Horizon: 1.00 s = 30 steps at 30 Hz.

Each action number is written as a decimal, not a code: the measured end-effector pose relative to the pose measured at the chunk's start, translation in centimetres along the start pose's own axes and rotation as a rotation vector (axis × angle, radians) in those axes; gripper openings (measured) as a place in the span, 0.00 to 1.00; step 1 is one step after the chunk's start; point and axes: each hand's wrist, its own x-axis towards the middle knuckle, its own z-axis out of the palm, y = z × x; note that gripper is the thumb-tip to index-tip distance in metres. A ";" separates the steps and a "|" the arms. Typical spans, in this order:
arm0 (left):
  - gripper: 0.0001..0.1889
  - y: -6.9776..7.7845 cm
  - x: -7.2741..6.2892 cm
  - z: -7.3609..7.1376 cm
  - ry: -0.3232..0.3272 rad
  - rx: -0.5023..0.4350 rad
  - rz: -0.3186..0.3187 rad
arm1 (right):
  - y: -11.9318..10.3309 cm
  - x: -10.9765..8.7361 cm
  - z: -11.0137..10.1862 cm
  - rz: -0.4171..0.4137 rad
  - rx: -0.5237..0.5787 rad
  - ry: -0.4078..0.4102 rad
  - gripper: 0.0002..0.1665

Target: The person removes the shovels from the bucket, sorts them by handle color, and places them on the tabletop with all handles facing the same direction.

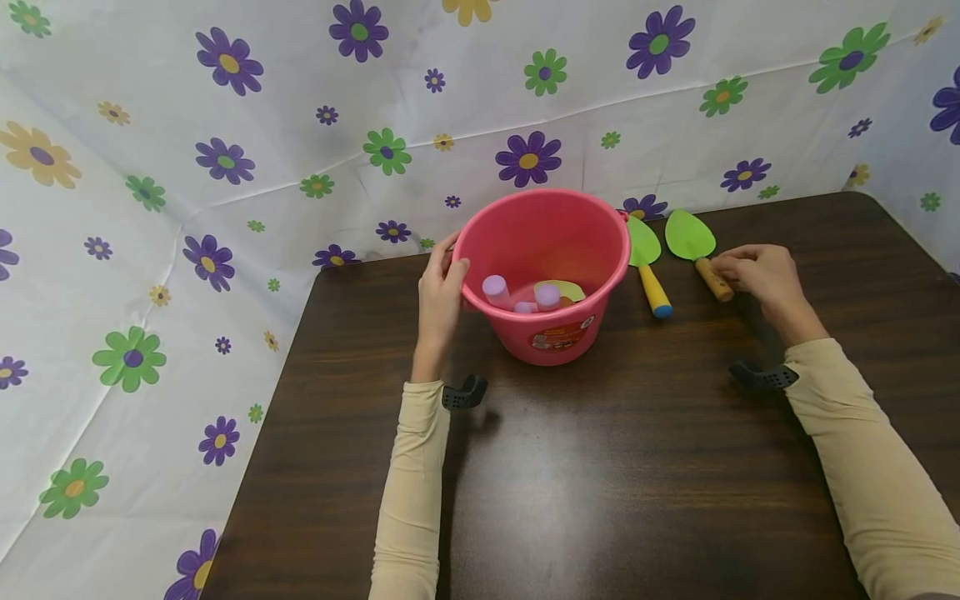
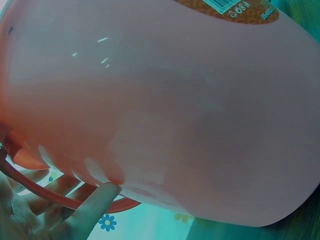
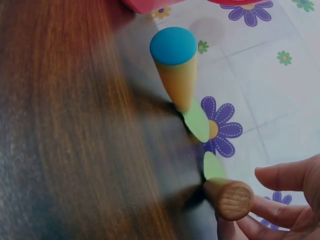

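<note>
A pink bucket stands upright at the back of the table, with several lilac rounded ends and a yellow-green piece inside. My left hand holds the bucket at its left rim; the left wrist view shows the thumb against the bucket near its red carrying handle. To the right lies a green-bladed trowel with a wooden handle. My right hand is at that handle, fingers touching its side and thumb apart from it in the right wrist view.
A second green-bladed trowel with a yellow handle and blue end lies between the bucket and the wooden-handled one. The dark wooden table meets a white flower-printed sheet at the back and left.
</note>
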 end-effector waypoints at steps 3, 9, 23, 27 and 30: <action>0.25 0.0 0.0 0.0 0.002 0.001 -0.001 | -0.2 0.0 0.0 -0.003 0.007 0.003 0.35; 0.25 0.0 0.0 0.0 0.002 -0.003 -0.005 | -0.3 -0.2 -0.1 0.002 0.005 -0.007 0.36; 0.25 0.1 0.0 0.1 0.003 0.002 0.005 | -1.6 -0.6 -0.5 -0.043 0.099 -0.001 0.35; 0.25 0.0 0.0 0.1 0.002 0.003 0.008 | -2.1 -0.7 -0.5 -0.044 0.102 -0.006 0.33; 0.25 0.0 0.0 0.0 0.000 0.001 0.010 | -2.4 -0.9 -0.5 -0.053 0.098 0.000 0.33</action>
